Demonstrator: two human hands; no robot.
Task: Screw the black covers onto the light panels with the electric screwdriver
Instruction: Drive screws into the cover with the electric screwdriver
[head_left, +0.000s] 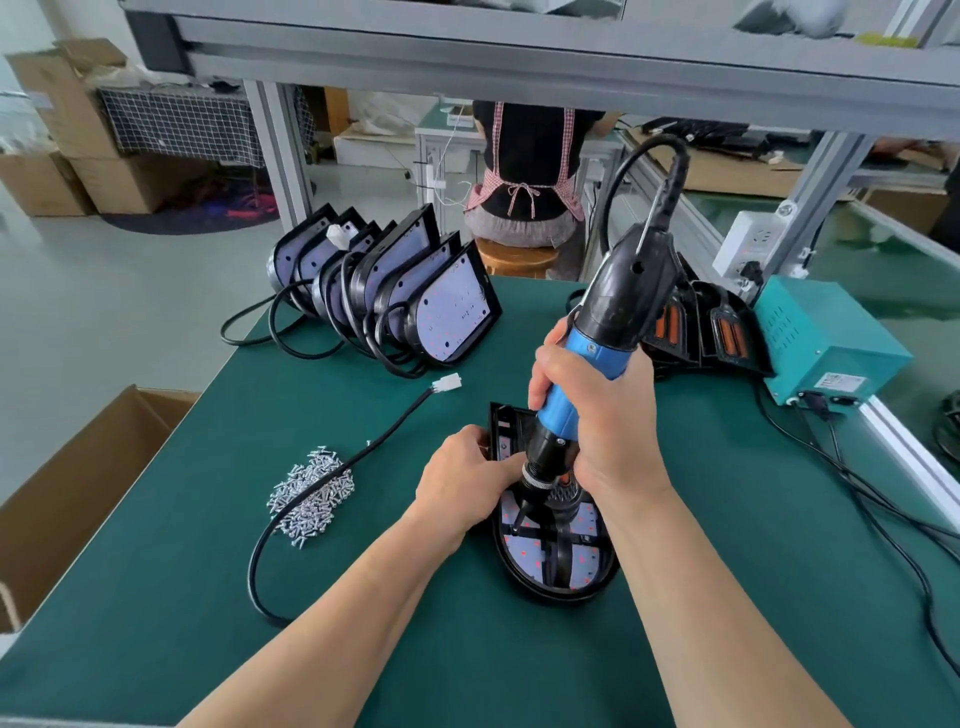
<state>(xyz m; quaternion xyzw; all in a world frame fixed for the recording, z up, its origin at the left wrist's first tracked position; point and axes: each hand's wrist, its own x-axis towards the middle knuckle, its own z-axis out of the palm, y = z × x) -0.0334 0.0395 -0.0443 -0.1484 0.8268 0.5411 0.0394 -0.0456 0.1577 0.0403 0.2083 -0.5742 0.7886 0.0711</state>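
Driving a screw, by the look of it. The right hand (597, 410) is wrapped tight round the blue grip of the electric screwdriver (613, 312), held near upright at frame centre so the bit comes straight down onto the work. The bit tip is mostly hidden by the tool collar, so I cannot tell if a screw is seated.

The left hand (462, 483) has its fingers curled over the left rim of the black cover (501, 415), likely pinning it so it won't twist on the light panel (524, 556) beneath. The thumb reaches toward the bit; a screw pinched there can't be confirmed. Both sit lower centre on the green table (208, 597).

The screw pile (311, 493) is left of centre, near the left hand for quick picking. The panel's cable (332, 473) lies across that pile.

More panels (405, 291) stand leaning in a row, upper centre-left, probably the queue. Spare covers (717, 332) are stacked on the right, behind the tool, beside the teal power box (826, 343).
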